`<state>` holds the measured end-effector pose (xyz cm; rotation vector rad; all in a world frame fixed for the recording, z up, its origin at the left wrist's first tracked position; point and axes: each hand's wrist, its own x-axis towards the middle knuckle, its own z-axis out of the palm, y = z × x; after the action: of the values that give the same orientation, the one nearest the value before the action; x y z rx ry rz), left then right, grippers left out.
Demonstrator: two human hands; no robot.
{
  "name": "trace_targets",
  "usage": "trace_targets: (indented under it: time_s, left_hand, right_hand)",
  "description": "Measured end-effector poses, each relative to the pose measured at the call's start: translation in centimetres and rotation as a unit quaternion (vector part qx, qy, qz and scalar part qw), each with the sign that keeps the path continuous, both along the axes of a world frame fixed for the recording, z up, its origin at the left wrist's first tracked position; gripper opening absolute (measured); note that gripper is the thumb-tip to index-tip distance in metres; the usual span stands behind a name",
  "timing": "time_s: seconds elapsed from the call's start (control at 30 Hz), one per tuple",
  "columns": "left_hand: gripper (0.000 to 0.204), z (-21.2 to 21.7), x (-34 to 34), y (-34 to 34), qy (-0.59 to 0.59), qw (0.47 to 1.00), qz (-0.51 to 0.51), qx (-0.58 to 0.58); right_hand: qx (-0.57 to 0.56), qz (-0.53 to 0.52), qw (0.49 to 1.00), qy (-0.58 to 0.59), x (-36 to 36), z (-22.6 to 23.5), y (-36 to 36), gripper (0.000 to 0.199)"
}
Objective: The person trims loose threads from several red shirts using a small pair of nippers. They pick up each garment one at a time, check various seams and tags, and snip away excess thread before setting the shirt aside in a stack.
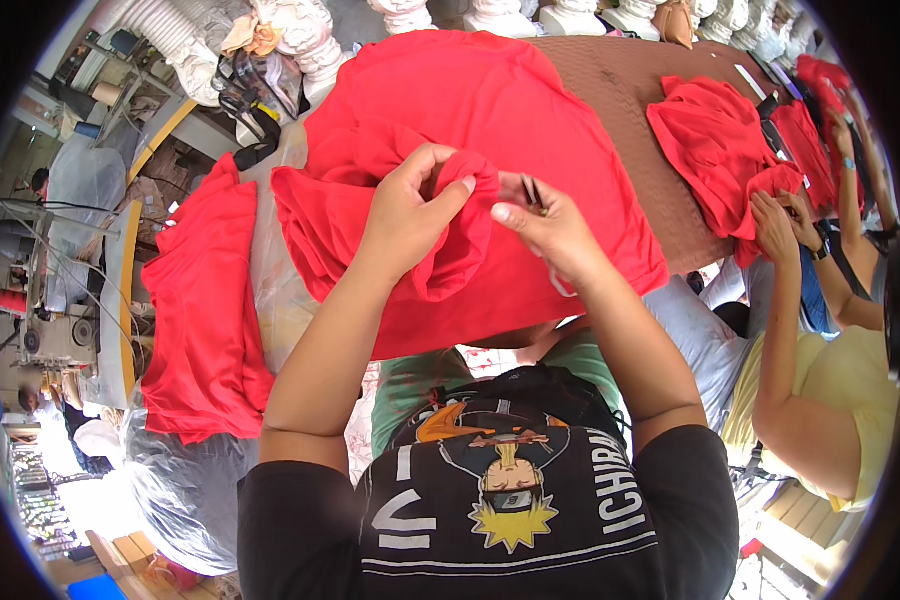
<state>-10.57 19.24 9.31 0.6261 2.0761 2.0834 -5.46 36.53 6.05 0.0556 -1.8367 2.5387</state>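
Note:
A bunched red garment [335, 215] is raised over the table in front of me. My left hand [415, 205] is closed on its gathered edge, with the thumb pressed on the fold. Just to the right, my right hand [555, 230] is closed around small dark thread snips [534, 194]. Their tips point up, and most of the tool is hidden in my fingers. Beside the right fingertips is the rolled edge of the garment; I cannot tell whether they touch. Under both hands more red fabric [490, 85] spreads across the table.
At my left a red garment [205, 310] hangs over the table edge. On the brown table cover [630, 150] to the right lies another red garment [710, 140], handled by a co-worker's hands [780, 222]. White balusters [500, 18] line the back. A sewing machine [65, 335] stands far left.

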Motion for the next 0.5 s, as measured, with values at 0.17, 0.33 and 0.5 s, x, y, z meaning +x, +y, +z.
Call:
trace_targets:
  time_s: [0.17, 0.33, 0.5]
  left_hand:
    - [0.016, -0.4, 0.5, -2.1, 0.138, 0.977, 0.146, -0.067]
    - [0.026, -1.4, 2.7, -4.5, 0.467, 0.815, 0.306, -0.157]
    - [0.027, -3.7, 4.6, -4.5, 0.434, 0.836, 0.311, -0.126]
  right_hand:
    - [-0.025, 0.088, 0.995, -0.037, -0.2, -0.4, -1.3, 0.015]
    - [0.272, -0.236, 0.912, 0.194, 0.9, -1.1, -1.9, 0.024]
    - [0.373, -0.269, 0.852, 0.252, 1.5, -2.2, -1.4, 0.028]
